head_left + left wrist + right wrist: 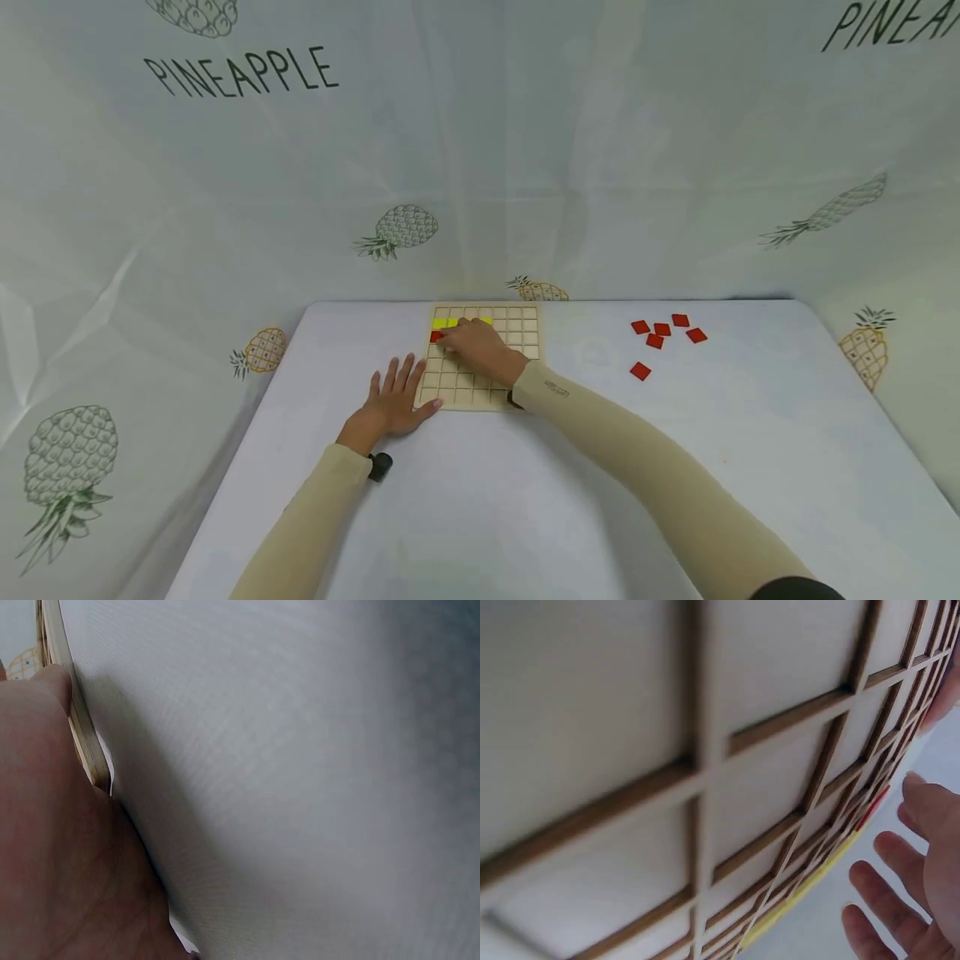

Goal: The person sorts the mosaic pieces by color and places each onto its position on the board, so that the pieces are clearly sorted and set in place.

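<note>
A pale wooden grid board (480, 400) lies at the table's far edge, with yellow tiles (440, 323) along its second row from the back. One red tile (436, 337) sits just below them at the left side. My right hand (480, 346) reaches over the board, its fingertips right at that red tile and covering part of the yellow row. In the right wrist view the red tile (873, 808) lies in the grid beside my loosely bent fingers (889, 900). Spread flat on the table, my left hand (393, 407) rests against the board's left edge, thumb by the front corner.
Several loose red tiles (662, 330) are scattered on the white table (465, 517) to the right of the board. One red tile (641, 371) lies nearer me. A pineapple-print sheet (480, 150) hangs behind the table and at its sides.
</note>
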The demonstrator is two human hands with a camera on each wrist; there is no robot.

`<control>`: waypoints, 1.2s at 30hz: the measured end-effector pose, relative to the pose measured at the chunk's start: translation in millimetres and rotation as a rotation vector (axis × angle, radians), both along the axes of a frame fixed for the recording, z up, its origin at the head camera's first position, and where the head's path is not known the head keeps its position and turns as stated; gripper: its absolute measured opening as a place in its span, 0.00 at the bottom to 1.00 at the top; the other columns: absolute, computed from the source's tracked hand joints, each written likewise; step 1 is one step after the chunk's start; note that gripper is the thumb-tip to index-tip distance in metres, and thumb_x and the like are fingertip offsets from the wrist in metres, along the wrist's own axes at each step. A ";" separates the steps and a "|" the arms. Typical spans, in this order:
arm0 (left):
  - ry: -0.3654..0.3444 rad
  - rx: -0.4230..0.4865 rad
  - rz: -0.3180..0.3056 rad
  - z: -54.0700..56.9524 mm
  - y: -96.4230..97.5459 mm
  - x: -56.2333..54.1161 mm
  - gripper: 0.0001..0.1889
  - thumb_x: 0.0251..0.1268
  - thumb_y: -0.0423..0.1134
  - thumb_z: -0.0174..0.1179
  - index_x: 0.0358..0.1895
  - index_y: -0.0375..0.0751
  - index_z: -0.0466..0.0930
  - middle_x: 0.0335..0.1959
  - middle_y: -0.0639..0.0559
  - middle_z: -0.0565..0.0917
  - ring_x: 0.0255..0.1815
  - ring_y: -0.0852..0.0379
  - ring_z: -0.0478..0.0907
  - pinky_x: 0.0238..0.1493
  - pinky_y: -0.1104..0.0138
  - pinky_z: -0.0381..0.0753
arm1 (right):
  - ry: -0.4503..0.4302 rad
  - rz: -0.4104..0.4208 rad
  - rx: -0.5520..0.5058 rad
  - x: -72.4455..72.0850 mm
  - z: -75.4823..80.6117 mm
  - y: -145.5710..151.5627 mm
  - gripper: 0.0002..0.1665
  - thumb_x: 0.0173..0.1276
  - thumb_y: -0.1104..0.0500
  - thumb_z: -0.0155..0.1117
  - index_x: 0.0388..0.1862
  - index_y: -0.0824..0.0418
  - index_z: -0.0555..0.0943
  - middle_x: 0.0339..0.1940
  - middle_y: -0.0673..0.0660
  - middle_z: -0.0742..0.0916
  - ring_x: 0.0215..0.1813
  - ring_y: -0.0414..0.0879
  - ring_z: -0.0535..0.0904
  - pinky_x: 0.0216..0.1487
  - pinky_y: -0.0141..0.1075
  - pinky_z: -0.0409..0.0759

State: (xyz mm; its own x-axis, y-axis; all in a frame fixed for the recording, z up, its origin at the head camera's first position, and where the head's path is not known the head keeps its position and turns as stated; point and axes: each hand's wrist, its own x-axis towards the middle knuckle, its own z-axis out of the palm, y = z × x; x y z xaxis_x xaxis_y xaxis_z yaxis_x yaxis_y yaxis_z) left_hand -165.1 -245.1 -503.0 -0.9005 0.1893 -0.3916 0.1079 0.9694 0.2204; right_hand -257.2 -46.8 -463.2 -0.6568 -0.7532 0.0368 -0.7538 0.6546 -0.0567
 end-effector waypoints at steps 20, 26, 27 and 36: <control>0.005 0.004 0.006 -2.0 -0.3 -1.6 0.50 0.80 0.68 0.43 0.88 0.40 0.32 0.88 0.38 0.29 0.87 0.33 0.24 0.81 0.34 0.25 | 0.203 0.024 -0.050 42.6 21.1 88.0 0.20 0.75 0.48 0.71 0.63 0.50 0.88 0.67 0.52 0.87 0.67 0.49 0.83 0.67 0.45 0.81; 0.008 0.020 0.006 -1.0 -1.7 0.9 0.50 0.81 0.67 0.44 0.87 0.39 0.32 0.88 0.37 0.28 0.87 0.33 0.24 0.80 0.34 0.24 | 0.213 -0.031 -0.083 51.8 18.0 114.9 0.20 0.72 0.50 0.75 0.61 0.50 0.90 0.66 0.53 0.87 0.66 0.50 0.83 0.64 0.46 0.82; 0.007 0.023 0.005 -0.3 -1.7 1.0 0.50 0.81 0.66 0.44 0.87 0.39 0.32 0.88 0.37 0.28 0.87 0.33 0.24 0.80 0.34 0.24 | 0.208 -0.043 -0.091 53.0 17.9 119.1 0.20 0.71 0.50 0.75 0.61 0.51 0.90 0.66 0.53 0.87 0.66 0.50 0.83 0.64 0.46 0.82; 0.000 0.050 -0.005 2.8 -1.3 1.0 0.50 0.81 0.65 0.45 0.87 0.38 0.31 0.88 0.36 0.28 0.87 0.33 0.23 0.80 0.34 0.23 | 0.180 -0.154 -0.132 62.7 16.3 153.5 0.22 0.68 0.53 0.79 0.60 0.53 0.90 0.64 0.55 0.88 0.61 0.52 0.84 0.62 0.47 0.82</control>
